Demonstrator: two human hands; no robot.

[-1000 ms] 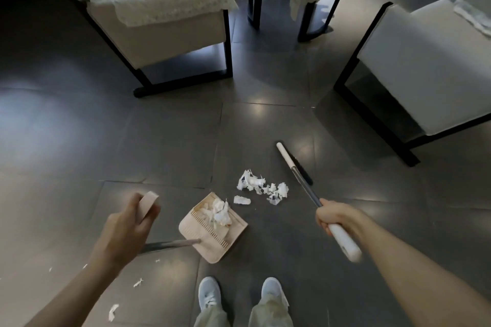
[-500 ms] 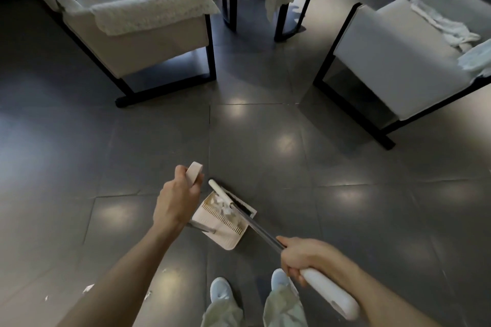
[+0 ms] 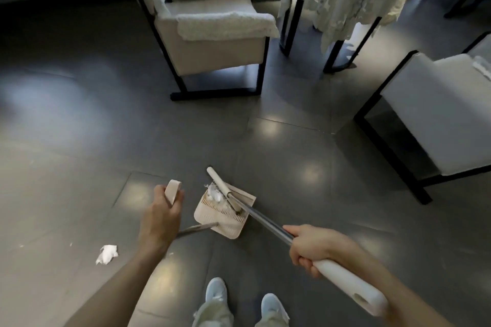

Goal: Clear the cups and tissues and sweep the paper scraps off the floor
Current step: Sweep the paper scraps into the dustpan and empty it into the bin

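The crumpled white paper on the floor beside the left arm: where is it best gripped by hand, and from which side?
Pinch the crumpled paper at its thicker upper-right part, coming straight down from above. It lies loose on the floor with nothing touching it, and its lower-left end seems to thin to a flat tail, giving fingers little to catch.

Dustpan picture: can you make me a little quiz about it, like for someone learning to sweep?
1. True or false: paper scraps lie in the dustpan.
2. Which hand grips the broom? A left, B right.
3. Fill in: one crumpled scrap lies on the ___.
Key: 1 true. 2 B, the right hand. 3 floor.
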